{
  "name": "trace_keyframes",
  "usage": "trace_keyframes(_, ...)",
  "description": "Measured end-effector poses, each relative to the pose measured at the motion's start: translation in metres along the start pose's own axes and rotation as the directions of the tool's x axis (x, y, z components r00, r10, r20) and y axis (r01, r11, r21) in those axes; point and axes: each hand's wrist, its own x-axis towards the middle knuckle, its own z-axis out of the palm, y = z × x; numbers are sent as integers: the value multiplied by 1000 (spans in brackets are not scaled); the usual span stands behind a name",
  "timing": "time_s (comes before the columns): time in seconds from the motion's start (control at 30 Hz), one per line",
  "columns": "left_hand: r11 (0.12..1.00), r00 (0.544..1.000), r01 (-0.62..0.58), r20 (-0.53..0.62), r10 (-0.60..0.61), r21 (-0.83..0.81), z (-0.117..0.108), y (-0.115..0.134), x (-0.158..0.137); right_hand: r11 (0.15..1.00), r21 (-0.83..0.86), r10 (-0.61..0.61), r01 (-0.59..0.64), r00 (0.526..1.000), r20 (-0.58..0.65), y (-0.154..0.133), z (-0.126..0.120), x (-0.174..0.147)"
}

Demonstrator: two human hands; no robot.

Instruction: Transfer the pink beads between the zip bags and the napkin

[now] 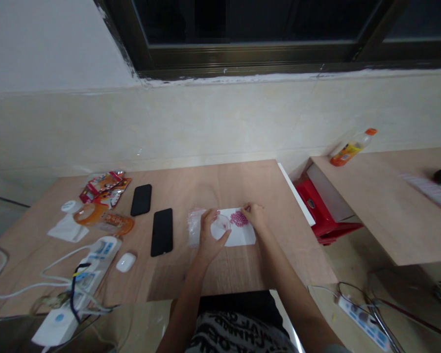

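Note:
My left hand (209, 235) curves its thumb and fingers around a small clear round container (222, 223). A few pink specks show inside the container. My right hand (255, 214) has its fingertips pinched together at the right edge of a cluster of small pink beads (238, 219). Whatever those fingertips hold is too small to make out. Both the container and the beads are on a white sheet (242, 239) lying on the wooden table. A crinkled clear plastic bag (194, 228) lies beside my left hand, at the left end of the sheet.
Two black phones (162, 232) (141, 200), a white earbud case (126, 262) and a power strip (95, 264) with cables lie leftward. Behind them are an orange bottle (106, 220) and snack packets (106, 188). A red stool (316, 211) stands between the tables; another bottle (349, 151) stands right.

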Motion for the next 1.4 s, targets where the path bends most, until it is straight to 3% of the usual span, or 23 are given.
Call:
trace_keyframes(0.2,995,999,4,49,-9,101,4,-4,-3,1000,1,-5,5,1000,23,-3,-1,-1)
trace_keyframes(0.6,995,984,52,168,-66,87,7,-2,-6,1000,-11,-27,28,999,37,-4,-1,-1)
trace_keyframes(0.73,993,980,72,180,-87,91,8,-2,-6,999,43,-33,33,999,0,-1,0,-1)
trace_keyframes(0.83,995,980,64,182,-77,80,9,-2,-6,984,174,-38,44,999,-38,3,1,0)
trace_keyframes(0.93,995,981,63,181,-75,75,9,-2,-7,901,431,-26,44,999,-46,5,2,-3)
trace_keyframes(1.07,994,982,68,171,-83,89,11,-3,-8,664,744,-61,72,997,-42,1,-1,-18)
trace_keyframes(1.17,994,981,68,178,-81,81,14,-6,-9,519,849,-146,101,989,-28,-7,-7,-35)
trace_keyframes(1.23,995,980,69,182,-81,69,15,-8,-9,492,864,-182,104,983,-15,-13,-11,-44)
trace_keyframes(1.4,991,975,111,187,-122,68,17,-11,-11,529,836,-241,144,970,-14,-22,-17,-55)
